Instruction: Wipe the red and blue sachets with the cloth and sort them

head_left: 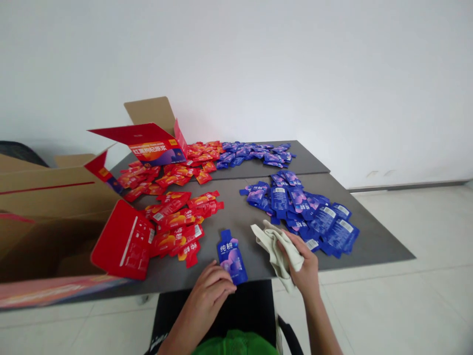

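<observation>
My left hand (210, 288) pinches the lower edge of a single blue pouch (231, 256) lying flat near the front edge of the dark grey table (373, 241). My right hand (305, 268) is closed on a crumpled cream cloth (275, 244), just right of that pouch. A heap of blue pouches (306, 212) lies right beside the cloth. Red pouches (177, 222) are scattered to the left of the single blue pouch.
A large open cardboard box with red flaps (55, 217) fills the left side. A smaller red box (155, 143) stands open at the back, with more red pouches (199, 155) and blue pouches (258, 153) behind it. White wall beyond, pale tiled floor at right.
</observation>
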The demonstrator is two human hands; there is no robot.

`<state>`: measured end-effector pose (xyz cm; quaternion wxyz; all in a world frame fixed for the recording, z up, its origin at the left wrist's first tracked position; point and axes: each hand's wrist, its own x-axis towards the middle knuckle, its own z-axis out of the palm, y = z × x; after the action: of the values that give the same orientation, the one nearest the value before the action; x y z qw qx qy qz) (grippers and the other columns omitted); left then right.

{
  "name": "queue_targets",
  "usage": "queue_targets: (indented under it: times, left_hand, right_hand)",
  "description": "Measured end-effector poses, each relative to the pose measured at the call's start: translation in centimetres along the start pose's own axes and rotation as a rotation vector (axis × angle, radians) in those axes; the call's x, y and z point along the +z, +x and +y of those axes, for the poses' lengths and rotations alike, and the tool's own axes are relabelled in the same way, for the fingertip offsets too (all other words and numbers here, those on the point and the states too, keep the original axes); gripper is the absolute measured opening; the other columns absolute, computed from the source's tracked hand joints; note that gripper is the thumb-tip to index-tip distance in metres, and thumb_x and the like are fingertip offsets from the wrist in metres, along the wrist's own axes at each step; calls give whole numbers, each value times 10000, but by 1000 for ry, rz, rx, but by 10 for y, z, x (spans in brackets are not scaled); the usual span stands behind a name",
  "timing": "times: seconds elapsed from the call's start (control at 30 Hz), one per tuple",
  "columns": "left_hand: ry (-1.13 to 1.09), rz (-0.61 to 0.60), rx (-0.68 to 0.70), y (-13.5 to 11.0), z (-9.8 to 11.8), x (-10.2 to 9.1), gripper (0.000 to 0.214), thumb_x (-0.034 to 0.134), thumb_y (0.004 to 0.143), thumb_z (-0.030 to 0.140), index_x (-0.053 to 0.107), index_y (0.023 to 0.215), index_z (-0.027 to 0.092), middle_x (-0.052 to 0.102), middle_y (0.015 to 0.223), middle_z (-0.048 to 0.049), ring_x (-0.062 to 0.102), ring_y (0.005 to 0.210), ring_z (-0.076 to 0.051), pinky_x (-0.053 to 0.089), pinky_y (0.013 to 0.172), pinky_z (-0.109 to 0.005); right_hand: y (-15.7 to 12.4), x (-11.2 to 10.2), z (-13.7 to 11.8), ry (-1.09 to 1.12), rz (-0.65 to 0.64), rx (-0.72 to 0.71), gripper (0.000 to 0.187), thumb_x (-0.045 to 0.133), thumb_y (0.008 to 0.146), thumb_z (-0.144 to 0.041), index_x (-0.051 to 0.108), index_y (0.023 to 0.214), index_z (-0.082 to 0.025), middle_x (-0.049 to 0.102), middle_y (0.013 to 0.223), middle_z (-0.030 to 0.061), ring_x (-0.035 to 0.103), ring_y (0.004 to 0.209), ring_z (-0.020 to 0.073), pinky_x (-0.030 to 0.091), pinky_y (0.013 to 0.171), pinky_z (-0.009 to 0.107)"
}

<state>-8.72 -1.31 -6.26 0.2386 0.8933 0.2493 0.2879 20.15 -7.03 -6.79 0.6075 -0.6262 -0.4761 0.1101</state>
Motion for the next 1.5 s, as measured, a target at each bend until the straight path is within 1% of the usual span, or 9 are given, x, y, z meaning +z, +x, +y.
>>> queue_targets:
  times: [0.07, 0.17, 0.33, 0.63, 0.87, 1.0, 1.13, 1.3, 1.5]
  left_hand:
    - [71, 3, -15, -4, 3, 1, 233, 552, 1008, 120, 728, 1014, 273, 700, 1042, -17, 647, 1055, -198, 350, 1199, -516]
    - [192, 82, -87, -4, 11, 9, 322, 534, 1009, 133, 705, 1221, 304, 657, 1161, -63, 614, 1122, -239, 433, 1096, -487]
    - [333, 80, -148, 10, 24, 24, 583, 708, 946, 296, 532, 1499, 354, 592, 1242, -102, 574, 1102, -293, 491, 946, -466]
    - [280, 75, -160, 19, 29, 17, 276, 675, 955, 238, 709, 1220, 306, 620, 1252, -83, 558, 1156, -303, 463, 978, -475]
    - [263, 186, -30, -5, 15, 15, 348, 500, 1005, 82, 708, 1204, 278, 681, 1283, -62, 596, 1214, -268, 428, 1015, -450]
    - [259, 233, 65, -18, 2, 12, 349, 472, 1034, 85, 680, 1265, 244, 696, 1297, -61, 608, 1236, -219, 426, 1054, -388]
    - [257, 239, 73, -23, -6, 10, 321, 483, 1053, 125, 660, 1303, 221, 718, 1281, -56, 618, 1221, -212, 422, 1054, -375]
    - [233, 283, -16, -24, -5, 11, 338, 457, 1080, 221, 736, 889, 226, 764, 892, -9, 662, 919, -205, 435, 958, -379]
    - [261, 250, -34, -21, -1, 10, 306, 489, 1060, 197, 716, 1257, 259, 768, 1228, -10, 662, 1145, -212, 412, 1003, -375]
  right_hand:
    - [0, 0, -2, 2, -3, 6, 293, 737, 919, -333, 773, 1204, -276, 765, 1225, 99, 719, 1110, 292, 568, 987, 468]
    - [1, 0, -3, -5, -24, 7, 295, 728, 928, -337, 767, 1212, -270, 761, 1235, 102, 710, 1128, 292, 559, 1001, 469]
    - [1, 1, -3, -17, -44, 3, 296, 730, 921, -337, 770, 1208, -275, 765, 1224, 93, 715, 1114, 290, 564, 996, 461]
    - [0, 0, -1, -77, -61, 6, 302, 722, 925, -340, 765, 1214, -264, 760, 1236, 101, 709, 1123, 298, 561, 993, 459]
    - [4, 2, -2, -96, -82, 9, 297, 724, 922, -341, 773, 1205, -268, 771, 1219, 96, 720, 1103, 293, 568, 994, 459]
    - [13, 10, -22, -115, -62, -63, 284, 722, 923, -321, 774, 1196, -258, 775, 1201, 99, 725, 1089, 289, 577, 966, 432]
    - [11, 34, -59, -135, -239, -265, 306, 694, 946, -252, 747, 1245, -280, 758, 1179, 86, 718, 1061, 255, 576, 903, 367]
    - [-3, 68, -74, -255, -752, -534, 468, 646, 970, -162, 636, 1404, -336, 746, 1254, 39, 691, 990, 213, 569, 861, 330]
    - [42, 75, -40, -483, -718, -495, 508, 653, 925, -80, 666, 1374, -317, 738, 1272, 60, 679, 1083, 240, 570, 930, 344]
